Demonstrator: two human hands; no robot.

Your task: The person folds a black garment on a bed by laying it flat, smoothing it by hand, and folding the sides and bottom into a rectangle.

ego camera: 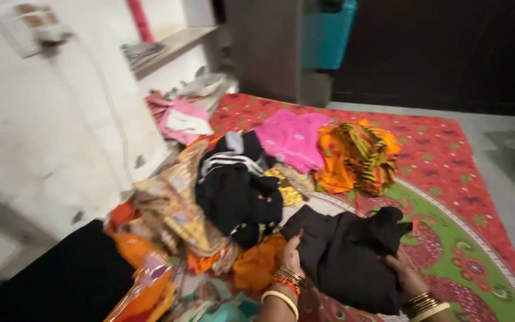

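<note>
Both hands are on the black garment (344,253), spread flat on the patterned bedsheet (448,161) w/ its red field and green border. Left hand (292,257) sits at the garment's near-left edge, fingers pointing up and curled onto the cloth, thumb tucked under the hem, so it's pinching fabric, not a fist. Right hand (405,275) is on the near-right side, fingers bent and gripping a fold of the same cloth; fingertips are partly buried in it, so exactly how much it holds I can't tell. Bangles on both wrists. Just beyond the left fingertips lies a heap: another black piece w/ white stripes (233,185), and left of that, beige printed fabric (171,209) and orange cloth (132,244). Farther past the fingers, well apart: a pink garment (293,138) and an orange-yellow striped bundle (362,156) side by side. Off to the far left, a white wall (49,137) w/ a shelf (174,45). My read on doing this fold well: keep both pinches at matching edges, pull the cloth taut betw. the hands so creases drop out, keep it off the pile just above the left fingers so nothing gets dragged in, and bring the edges together evenly. The frame is blurry; fine detail is hard to make out.
</note>
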